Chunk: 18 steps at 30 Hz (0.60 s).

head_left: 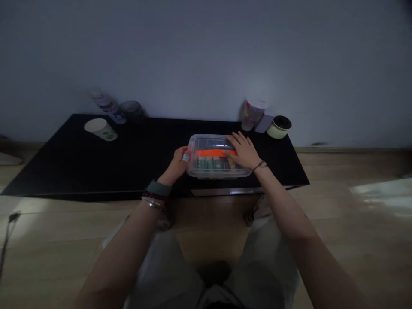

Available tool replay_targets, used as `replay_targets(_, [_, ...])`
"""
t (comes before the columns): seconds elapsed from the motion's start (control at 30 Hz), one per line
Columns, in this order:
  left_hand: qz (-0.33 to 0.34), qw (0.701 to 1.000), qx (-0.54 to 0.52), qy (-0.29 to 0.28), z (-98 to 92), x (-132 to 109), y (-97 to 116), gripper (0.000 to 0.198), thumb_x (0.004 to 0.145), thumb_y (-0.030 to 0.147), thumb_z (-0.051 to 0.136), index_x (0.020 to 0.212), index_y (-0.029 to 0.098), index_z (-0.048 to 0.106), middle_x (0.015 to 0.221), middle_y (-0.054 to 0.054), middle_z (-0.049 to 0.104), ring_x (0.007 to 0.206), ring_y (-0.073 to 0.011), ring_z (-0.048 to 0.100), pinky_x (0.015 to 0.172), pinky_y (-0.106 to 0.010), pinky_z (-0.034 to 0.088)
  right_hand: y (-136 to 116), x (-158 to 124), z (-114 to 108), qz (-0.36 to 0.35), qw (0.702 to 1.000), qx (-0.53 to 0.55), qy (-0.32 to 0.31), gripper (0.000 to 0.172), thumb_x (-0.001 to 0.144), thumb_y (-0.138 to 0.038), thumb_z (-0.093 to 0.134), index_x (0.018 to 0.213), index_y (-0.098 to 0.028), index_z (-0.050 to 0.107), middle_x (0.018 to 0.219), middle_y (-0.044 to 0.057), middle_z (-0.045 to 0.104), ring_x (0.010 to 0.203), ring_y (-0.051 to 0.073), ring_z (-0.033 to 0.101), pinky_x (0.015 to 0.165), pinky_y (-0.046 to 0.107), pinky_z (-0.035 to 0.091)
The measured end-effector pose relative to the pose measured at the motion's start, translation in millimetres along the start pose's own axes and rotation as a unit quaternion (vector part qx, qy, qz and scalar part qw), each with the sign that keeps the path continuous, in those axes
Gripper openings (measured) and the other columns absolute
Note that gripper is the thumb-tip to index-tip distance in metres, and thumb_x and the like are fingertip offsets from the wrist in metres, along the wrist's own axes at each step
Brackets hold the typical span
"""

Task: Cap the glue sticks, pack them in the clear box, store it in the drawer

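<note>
A clear plastic box (210, 141) with an orange strip across its lid sits near the front edge of a low black table (64, 171). Several small items show through its walls. My left hand (178, 165) is curled against the box's left end, fingers closed on the edge. My right hand (243, 150) lies on top of the lid at the right side, fingers stretched out flat.
A tipped paper cup (100, 128), a plastic bottle (107, 104) and a dark glass (131, 110) stand at the back left. A patterned cup (252, 113), a small lilac box (264, 123) and a pale round jar (279, 126) stand at the back right by the wall. Wooden floor surrounds the table.
</note>
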State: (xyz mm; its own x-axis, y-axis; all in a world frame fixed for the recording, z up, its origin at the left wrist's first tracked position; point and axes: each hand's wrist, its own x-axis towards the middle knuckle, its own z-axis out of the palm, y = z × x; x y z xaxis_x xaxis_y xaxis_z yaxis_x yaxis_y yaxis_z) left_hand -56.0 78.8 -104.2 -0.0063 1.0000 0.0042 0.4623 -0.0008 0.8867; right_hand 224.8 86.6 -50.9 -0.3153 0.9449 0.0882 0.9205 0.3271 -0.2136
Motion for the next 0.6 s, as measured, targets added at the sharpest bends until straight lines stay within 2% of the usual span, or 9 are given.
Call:
replay_targets(0.1, [0.002,1.000,0.005,-0.004,-1.1,0,-1,0.037,0.095,0.035,0.044,0.124,0.018,0.057,0.130,-0.013,0.054,0.123,-0.0260,0.051,0.112,-0.049,0.037,2,1,3,-0.001,0.999,0.036,0.031,0.062,0.098,-0.059,0.040,0.147,-0.021,0.048,0.157,0.011,0.041,0.150,0.030,0.027,0.118,0.056,0.025])
replay_targets(0.17, [0.000,1.000,0.004,-0.006,-1.5,1,-2,0.037,0.095,0.036,0.044,0.125,0.018,0.057,0.130,-0.013,0.054,0.123,-0.0262,0.052,0.111,-0.049,0.038,5,2,5,0.007,0.995,0.071,0.066,0.058,0.100,-0.055,0.037,0.141,-0.018,0.054,0.152,0.013,0.047,0.146,0.027,0.035,0.118,0.049,0.030])
replay_targets(0.23, [-0.003,1.000,0.004,-0.003,-1.7,2,-3,0.037,0.095,0.035,0.044,0.124,0.019,0.058,0.129,-0.013,0.054,0.122,-0.0266,0.052,0.111,-0.050,0.038,11,1,7,0.050,0.989,0.097,0.102,0.058,0.102,-0.052,0.034,0.137,-0.012,0.056,0.146,0.016,0.052,0.140,0.026,0.043,0.115,0.043,0.035])
replay_targets(0.3, [-0.003,1.000,0.008,0.004,-1.9,3,-3,0.035,0.094,0.034,0.046,0.122,0.019,0.060,0.128,-0.013,0.055,0.122,-0.0269,0.052,0.110,-0.050,0.038,17,-2,5,0.127,0.980,0.100,0.114,0.062,0.101,-0.054,0.034,0.139,-0.008,0.053,0.143,0.020,0.053,0.134,0.029,0.050,0.110,0.043,0.040])
replay_targets(0.37, [0.002,1.000,0.014,0.010,-2.1,4,-4,0.033,0.092,0.032,0.048,0.119,0.019,0.061,0.127,-0.013,0.056,0.123,-0.0272,0.052,0.111,-0.049,0.038,25,-8,1,0.202,0.971,0.106,0.076,0.065,0.099,-0.058,0.036,0.141,-0.009,0.051,0.140,0.022,0.056,0.127,0.032,0.056,0.103,0.045,0.045])
replay_targets(0.43, [0.007,1.000,0.016,0.015,-2.3,5,-3,0.032,0.090,0.030,0.049,0.116,0.016,0.062,0.125,-0.014,0.058,0.122,-0.0278,0.053,0.111,-0.049,0.038,31,-14,-5,0.235,0.962,0.138,0.004,0.064,0.098,-0.062,0.038,0.136,-0.013,0.054,0.131,0.020,0.063,0.119,0.032,0.062,0.097,0.042,0.047])
replay_targets(0.53, [0.016,1.000,-0.003,-0.005,-2.1,5,-2,0.030,0.091,0.033,0.048,0.107,0.015,0.065,0.110,-0.013,0.064,0.109,-0.0277,0.059,0.103,-0.048,0.046,38,-23,-9,0.222,0.954,0.193,-0.059,0.056,0.095,-0.061,0.047,0.124,-0.015,0.062,0.119,0.015,0.070,0.109,0.027,0.066,0.093,0.035,0.048])
replay_targets(0.6, [0.021,0.999,-0.025,-0.014,-1.6,5,-2,0.029,0.091,0.037,0.048,0.100,0.016,0.066,0.096,-0.010,0.066,0.097,-0.0260,0.062,0.094,-0.046,0.051,40,-24,-7,0.216,0.953,0.207,-0.043,0.054,0.092,-0.059,0.054,0.121,-0.014,0.063,0.118,0.015,0.070,0.106,0.025,0.066,0.092,0.034,0.049])
